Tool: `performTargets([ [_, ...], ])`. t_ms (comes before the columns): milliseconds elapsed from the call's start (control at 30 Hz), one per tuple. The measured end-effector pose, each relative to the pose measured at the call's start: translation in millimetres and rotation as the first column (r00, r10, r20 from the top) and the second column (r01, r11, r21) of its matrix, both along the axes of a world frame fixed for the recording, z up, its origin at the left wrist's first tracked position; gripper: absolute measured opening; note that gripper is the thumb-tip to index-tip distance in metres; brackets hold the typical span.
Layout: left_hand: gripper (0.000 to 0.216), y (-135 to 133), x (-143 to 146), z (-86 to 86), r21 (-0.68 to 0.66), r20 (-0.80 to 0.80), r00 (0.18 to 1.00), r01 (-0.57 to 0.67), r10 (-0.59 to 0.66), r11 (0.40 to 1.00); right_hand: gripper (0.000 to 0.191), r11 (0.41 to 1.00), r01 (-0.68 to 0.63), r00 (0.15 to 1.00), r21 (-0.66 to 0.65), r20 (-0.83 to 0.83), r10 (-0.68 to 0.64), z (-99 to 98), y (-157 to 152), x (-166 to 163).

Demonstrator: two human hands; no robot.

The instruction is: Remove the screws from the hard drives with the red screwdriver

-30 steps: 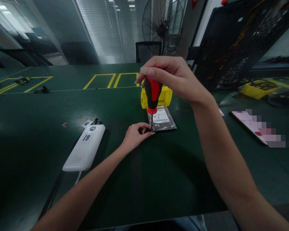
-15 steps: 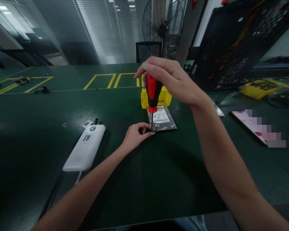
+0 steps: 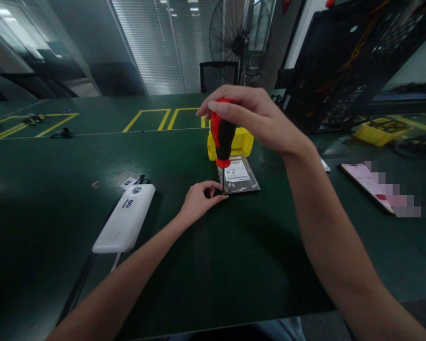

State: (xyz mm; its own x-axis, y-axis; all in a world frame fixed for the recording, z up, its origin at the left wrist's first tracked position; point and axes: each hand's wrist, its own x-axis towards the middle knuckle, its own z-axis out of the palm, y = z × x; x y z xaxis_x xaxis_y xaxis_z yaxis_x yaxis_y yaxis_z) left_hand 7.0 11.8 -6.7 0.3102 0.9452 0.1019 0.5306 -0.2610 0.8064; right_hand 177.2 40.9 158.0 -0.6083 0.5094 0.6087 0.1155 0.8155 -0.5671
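Observation:
A silver hard drive (image 3: 243, 177) with a white label lies flat on the green table. My left hand (image 3: 202, 196) is closed at its near left corner, with thumb and forefinger on the drive's edges beside the screwdriver shaft. My right hand (image 3: 248, 113) grips the top of a red and black screwdriver (image 3: 224, 139) from above. The screwdriver stands nearly upright, its shaft reaching down to that same corner. Its tip, and any screw under it, are too small to make out.
Right behind the drive stands a yellow bin (image 3: 243, 142). A white power bank (image 3: 126, 218) marked 18 lies to the left with a cable. On the right are a phone (image 3: 369, 187), another yellow bin (image 3: 381, 132) and a large black computer case (image 3: 326, 71).
The screwdriver's handle has turned, showing more black on its right side, and its top leans slightly further left. My right fingers have shifted around it. My left hand and the drive stay put.

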Motion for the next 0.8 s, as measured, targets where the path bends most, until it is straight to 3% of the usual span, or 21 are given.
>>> performTargets([
  [267,0.03,-0.2,0.4,0.8,0.006,-0.008,1.0,-0.001,0.001,1.0,0.029,0.998,-0.066,0.997,0.015,-0.029,0.067,-3.9,3.7,-1.7],
  [433,0.03,-1.1,0.4,3.6,-0.004,-0.014,1.0,0.007,-0.007,1.0,0.031,0.994,-0.097,0.995,-0.041,-0.025,0.096,-6.5,6.4,-0.4],
  [800,0.029,0.0,1.0,1.5,-0.005,-0.003,1.0,-0.007,0.007,1.0,0.034,0.999,0.03,1.0,0.022,-0.009,-0.03,-7.4,6.1,-3.7],
])
